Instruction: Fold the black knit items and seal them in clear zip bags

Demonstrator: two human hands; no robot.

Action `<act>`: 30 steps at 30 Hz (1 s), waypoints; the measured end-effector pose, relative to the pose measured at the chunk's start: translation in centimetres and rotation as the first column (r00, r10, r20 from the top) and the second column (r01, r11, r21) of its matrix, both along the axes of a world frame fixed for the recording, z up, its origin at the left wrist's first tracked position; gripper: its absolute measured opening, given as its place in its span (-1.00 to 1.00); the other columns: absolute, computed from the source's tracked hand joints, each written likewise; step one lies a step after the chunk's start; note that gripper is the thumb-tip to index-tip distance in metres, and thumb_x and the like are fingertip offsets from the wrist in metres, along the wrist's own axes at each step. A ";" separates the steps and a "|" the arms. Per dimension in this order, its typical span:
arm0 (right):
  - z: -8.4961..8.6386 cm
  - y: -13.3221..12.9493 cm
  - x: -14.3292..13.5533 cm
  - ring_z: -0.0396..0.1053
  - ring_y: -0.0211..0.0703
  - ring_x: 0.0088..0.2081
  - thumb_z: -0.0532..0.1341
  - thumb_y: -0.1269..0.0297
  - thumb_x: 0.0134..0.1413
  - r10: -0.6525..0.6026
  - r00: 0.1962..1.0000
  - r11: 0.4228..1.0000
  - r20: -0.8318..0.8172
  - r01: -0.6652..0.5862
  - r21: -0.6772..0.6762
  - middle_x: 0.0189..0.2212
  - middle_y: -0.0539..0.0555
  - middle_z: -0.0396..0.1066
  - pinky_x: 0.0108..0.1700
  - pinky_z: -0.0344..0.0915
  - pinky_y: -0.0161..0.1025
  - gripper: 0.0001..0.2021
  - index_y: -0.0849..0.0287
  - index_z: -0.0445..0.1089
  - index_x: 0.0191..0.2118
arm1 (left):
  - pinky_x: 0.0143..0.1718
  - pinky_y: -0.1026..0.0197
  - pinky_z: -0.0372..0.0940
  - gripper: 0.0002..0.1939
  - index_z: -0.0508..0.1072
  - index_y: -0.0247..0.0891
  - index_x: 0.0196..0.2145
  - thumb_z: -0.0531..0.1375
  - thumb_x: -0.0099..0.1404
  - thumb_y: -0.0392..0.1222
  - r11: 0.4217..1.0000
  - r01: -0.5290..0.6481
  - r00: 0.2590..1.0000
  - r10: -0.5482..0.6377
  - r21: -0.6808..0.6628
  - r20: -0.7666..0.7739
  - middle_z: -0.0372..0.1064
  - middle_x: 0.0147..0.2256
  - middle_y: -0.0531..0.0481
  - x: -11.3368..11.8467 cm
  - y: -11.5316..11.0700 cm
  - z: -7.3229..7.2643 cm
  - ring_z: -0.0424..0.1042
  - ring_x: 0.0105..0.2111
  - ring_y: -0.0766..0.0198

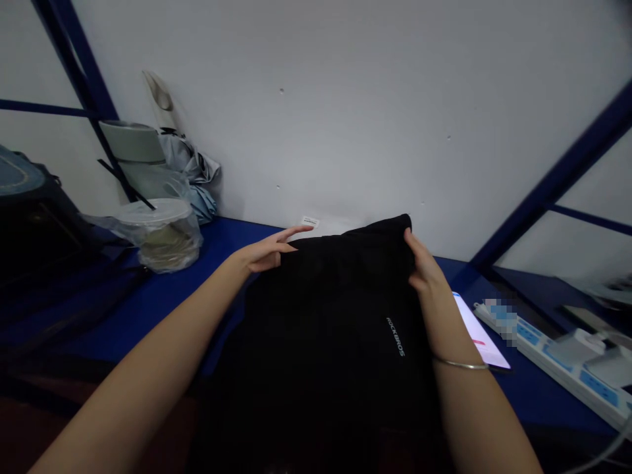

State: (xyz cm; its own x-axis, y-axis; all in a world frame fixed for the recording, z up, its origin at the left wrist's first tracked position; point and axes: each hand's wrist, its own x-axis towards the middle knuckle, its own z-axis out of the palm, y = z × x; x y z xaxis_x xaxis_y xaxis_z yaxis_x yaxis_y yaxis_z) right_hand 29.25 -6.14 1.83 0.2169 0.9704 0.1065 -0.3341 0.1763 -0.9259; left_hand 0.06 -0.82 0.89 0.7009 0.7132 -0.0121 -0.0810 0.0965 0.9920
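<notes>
A black garment (340,316) with "ROCKBROS" printed in pale letters hangs spread out in front of me. Whether it is trousers or a top I cannot tell. At its upper left corner my left hand (269,253) grips the cloth, index finger stretched along the top edge. My right hand (424,263) is closed on the upper right corner, with the thumb and part of the fingers showing. A small white label (311,222) shows just beyond my left fingertips. The lower part of the garment fades into dark shadow.
Behind the garment lies a blue tabletop (222,240) against a pale wall. On the left stand a clear plastic-wrapped tub (170,240), a folded umbrella (200,168) and a dark bag (39,224). A lit phone (478,336) and a white power strip (553,359) lie on the right.
</notes>
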 end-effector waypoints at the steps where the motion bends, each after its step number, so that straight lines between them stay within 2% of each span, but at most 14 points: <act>1: 0.0 0.0 0.1 0.41 -0.10 -0.25 0.30 0.12 -0.22 -0.006 1.000 1.000 -0.012 0.006 0.001 -0.42 0.02 0.47 -0.18 0.35 -0.15 -0.69 0.14 0.40 -0.28 | -0.33 0.27 0.29 -0.33 0.12 0.02 0.09 0.18 0.02 -0.30 1.000 0.013 1.000 -0.013 0.005 0.006 0.39 -0.20 -0.01 -0.1 0.0 0.0 0.42 -0.31 0.26; 6: -0.3 0.3 0.1 0.42 -0.17 -0.35 0.32 0.23 -0.24 -0.023 1.000 0.999 0.004 0.023 -0.045 -0.48 -0.03 0.45 -0.26 0.36 -0.21 -0.79 0.14 0.39 -0.38 | -0.43 0.30 0.30 -0.31 0.10 0.01 0.10 0.16 0.01 -0.32 0.996 0.087 0.993 -0.088 -0.018 -0.076 0.42 -0.29 -0.02 0.2 -0.1 -0.2 0.43 -0.41 0.29; 9: -0.8 0.6 -0.4 0.40 -0.25 -0.44 0.31 0.30 -0.25 0.006 1.000 0.997 -0.003 -0.007 -0.077 -0.51 -0.04 0.44 -0.35 0.37 -0.30 -0.82 0.14 0.39 -0.40 | -0.31 0.23 0.31 -0.42 0.20 -0.03 0.06 0.18 0.06 -0.19 0.993 0.114 0.979 -0.115 -0.019 -0.166 0.40 -0.17 -0.05 1.3 -0.6 -0.3 0.41 -0.23 0.18; 11: -1.1 0.6 -1.0 0.40 -0.26 -0.44 0.31 0.32 -0.25 0.058 0.998 0.992 -0.022 -0.060 -0.112 -0.48 -0.03 0.45 -0.38 0.37 -0.31 -0.81 0.14 0.40 -0.37 | -0.19 0.22 0.28 -0.50 0.29 -0.07 0.00 0.19 0.07 -0.10 0.993 0.110 0.972 -0.099 0.041 -0.215 0.31 -0.04 -0.05 2.2 -1.0 -0.6 0.32 -0.08 0.14; 14: -1.2 0.5 -2.2 0.41 -0.24 -0.39 0.30 0.28 -0.23 0.134 0.989 0.982 -0.065 -0.142 -0.122 -0.43 0.00 0.46 -0.33 0.38 -0.30 -0.76 0.14 0.40 -0.31 | -0.09 0.22 0.21 -0.50 0.33 -0.10 -0.04 0.23 0.02 -0.08 0.971 0.172 0.956 -0.125 0.163 -0.264 0.26 0.01 -0.04 3.5 -1.7 -1.0 0.24 0.00 0.12; 17: -1.1 0.0 -3.2 0.41 -0.22 -0.29 0.28 0.18 -0.19 0.204 0.973 0.974 -0.106 -0.213 -0.080 -0.34 0.02 0.46 -0.22 0.37 -0.28 -0.64 0.13 0.37 -0.18 | -0.10 0.15 0.22 -0.53 0.38 -0.15 -0.09 0.26 -0.01 -0.11 0.949 0.237 0.940 -0.170 0.209 -0.295 0.35 -0.09 -0.06 4.3 -2.2 -1.4 0.32 -0.09 0.11; 20: -0.8 -0.5 -3.6 0.38 -0.17 -0.18 0.27 0.07 -0.20 0.242 0.962 0.969 -0.126 -0.247 -0.026 -0.25 0.04 0.44 -0.16 0.35 -0.27 -0.52 0.11 0.32 -0.08 | -0.13 0.13 0.23 -0.62 0.42 -0.19 -0.16 0.23 0.01 -0.15 0.954 0.221 0.945 -0.158 0.204 -0.286 0.42 -0.21 -0.04 4.7 -2.5 -1.5 0.38 -0.19 0.13; 23: -0.8 -1.0 -3.9 0.35 -0.18 -0.11 0.28 0.05 -0.23 0.292 0.947 0.956 -0.134 -0.284 0.078 -0.18 0.00 0.41 -0.13 0.34 -0.28 -0.46 0.04 0.28 -0.04 | -0.08 0.15 0.20 -0.60 0.39 -0.16 -0.12 0.22 0.02 -0.21 0.965 0.186 0.971 -0.153 0.183 -0.182 0.39 -0.15 -0.01 5.2 -3.0 -1.6 0.36 -0.13 0.16; 25: -0.8 -1.4 -4.3 0.36 -0.19 -0.14 0.29 0.10 -0.25 0.354 0.930 0.934 -0.098 -0.347 0.080 -0.18 -0.02 0.41 -0.15 0.34 -0.28 -0.44 -0.01 0.26 -0.01 | -0.06 0.14 0.19 -0.54 0.36 -0.19 -0.10 0.24 -0.01 -0.23 0.956 0.216 0.972 -0.190 0.197 -0.140 0.35 -0.10 -0.03 5.6 -3.6 -1.5 0.32 -0.08 0.15; 27: -0.7 -1.5 -4.9 0.40 -0.19 -0.22 0.32 0.23 -0.29 0.401 0.916 0.916 -0.008 -0.401 0.001 -0.25 -0.01 0.44 -0.20 0.35 -0.28 -0.46 0.02 0.29 -0.04 | -0.06 0.12 0.20 -0.50 0.35 -0.23 -0.09 0.27 -0.05 -0.23 0.935 0.279 0.956 -0.250 0.218 -0.152 0.33 -0.07 -0.07 5.9 -4.1 -1.4 0.29 -0.04 0.11; 30: -0.6 -1.2 -5.0 0.41 -0.20 -0.36 0.33 0.40 -0.34 0.351 0.929 0.935 0.120 -0.341 -0.092 -0.39 0.03 0.46 -0.26 0.36 -0.27 -0.59 0.16 0.40 -0.20 | -0.05 0.09 0.20 -0.48 0.36 -0.23 -0.10 0.29 -0.08 -0.24 0.926 0.314 0.944 -0.280 0.208 -0.176 0.32 -0.06 -0.09 5.6 -4.3 -1.1 0.28 -0.03 0.08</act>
